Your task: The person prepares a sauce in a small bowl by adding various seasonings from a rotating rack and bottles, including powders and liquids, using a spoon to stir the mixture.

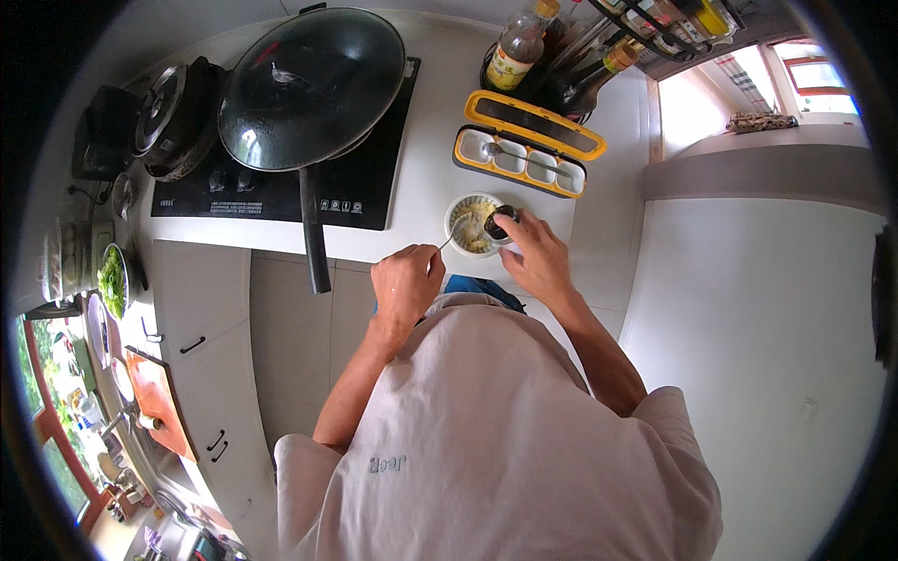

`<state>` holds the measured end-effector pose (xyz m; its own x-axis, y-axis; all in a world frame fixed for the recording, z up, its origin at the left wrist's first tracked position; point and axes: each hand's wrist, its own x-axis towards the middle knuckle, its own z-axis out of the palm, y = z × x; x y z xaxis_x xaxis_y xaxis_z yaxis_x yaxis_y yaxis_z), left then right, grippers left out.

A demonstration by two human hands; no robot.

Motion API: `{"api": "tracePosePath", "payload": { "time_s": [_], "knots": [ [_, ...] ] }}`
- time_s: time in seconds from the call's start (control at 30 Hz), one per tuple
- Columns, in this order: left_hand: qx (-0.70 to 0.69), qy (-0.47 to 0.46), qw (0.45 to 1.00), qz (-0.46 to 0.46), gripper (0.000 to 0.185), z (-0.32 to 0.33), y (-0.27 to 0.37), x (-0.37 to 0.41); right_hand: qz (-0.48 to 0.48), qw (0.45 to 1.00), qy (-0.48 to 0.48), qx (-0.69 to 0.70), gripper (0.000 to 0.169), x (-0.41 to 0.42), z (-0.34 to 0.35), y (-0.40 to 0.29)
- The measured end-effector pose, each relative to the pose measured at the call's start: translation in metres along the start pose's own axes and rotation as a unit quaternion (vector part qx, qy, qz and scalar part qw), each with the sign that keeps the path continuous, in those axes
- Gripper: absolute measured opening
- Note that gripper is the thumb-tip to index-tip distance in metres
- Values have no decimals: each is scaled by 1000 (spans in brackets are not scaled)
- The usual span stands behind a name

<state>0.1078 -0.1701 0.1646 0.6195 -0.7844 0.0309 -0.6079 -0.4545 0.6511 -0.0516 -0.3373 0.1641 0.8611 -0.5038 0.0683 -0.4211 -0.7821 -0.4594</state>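
Note:
My left hand (pixel 409 280) is closed around the handle of a metal spoon (pixel 457 228), whose head rests in a small white ribbed bowl (pixel 451 243) of pale yellowish, chopped-looking food. Over the bowl's right side, my right hand (pixel 537 256) grips a small round container (pixel 499 223) with dark contents or a dark top; which of the two I cannot tell. Behind the bowl stands an open seasoning box (pixel 519 173) with a yellow rim and several white compartments. Another metal spoon (pixel 526 158) lies across them. The box's hinged lid (pixel 535 125) is tilted back.
A large lidded wok (pixel 316 91) sits on the black cooktop (pixel 280 200), its handle (pixel 313 231) jutting past the counter's front edge. Bottles (pixel 518 56) stand behind the seasoning box, beneath a jar rack (pixel 659 28). Left are a bowl of greens (pixel 112 280) and a cutting board (pixel 158 403).

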Motion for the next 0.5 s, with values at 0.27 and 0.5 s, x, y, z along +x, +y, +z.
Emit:
{"api": "tracePosePath", "payload": {
  "time_s": [0.27, 0.5],
  "knots": [
    [-20, 63, 997, 33, 5, -5, -1, 2, 18, 999, -30, -34, 59, 0, 13, 9],
    [-25, 62, 998, 20, 5, -3, -5, -3, 11, 998, -41, -37, 58, 9, 11, 2]
  ]
}}
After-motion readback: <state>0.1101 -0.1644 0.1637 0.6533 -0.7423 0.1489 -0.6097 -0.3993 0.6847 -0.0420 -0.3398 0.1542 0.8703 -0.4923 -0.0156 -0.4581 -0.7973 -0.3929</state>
